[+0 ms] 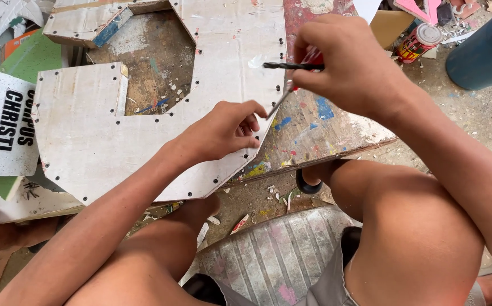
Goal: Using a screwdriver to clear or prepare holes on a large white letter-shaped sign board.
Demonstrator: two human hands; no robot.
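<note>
Seen from the head camera, a large white cut-out board [144, 119] shaped like a thick curved letter lies flat on a paint-splashed tabletop [319, 122], and everything else is best placed against that board. Small dark screw heads run in a row along its edges. The left hand [223, 131] rests on the board's lower right edge, fingers curled in loosely on themselves; whether it pinches anything small cannot be told. The right hand [348, 62] hovers just above the board's right edge, closed around a red-handled tool [313, 56] whose thin metal shaft [278, 105] slants down toward the left hand's fingertips. The same hand also grips a dark twist drill bit [288, 66], which sticks out level to the left, over the board's right arm. In the board's hollow middle the worn tabletop shows, littered with chips and scraps. To the left of the board lie a white speckled sign panel [2, 124] with black lettering and a green sheet [33, 56]. Beyond the board's far right, on the dusty floor, stand a red-and-yellow can [419, 42] and a blue bucket [484, 48]. Below the board, nearest the camera, are the person's bare knees and a grey ribbed seat [274, 255].
</note>
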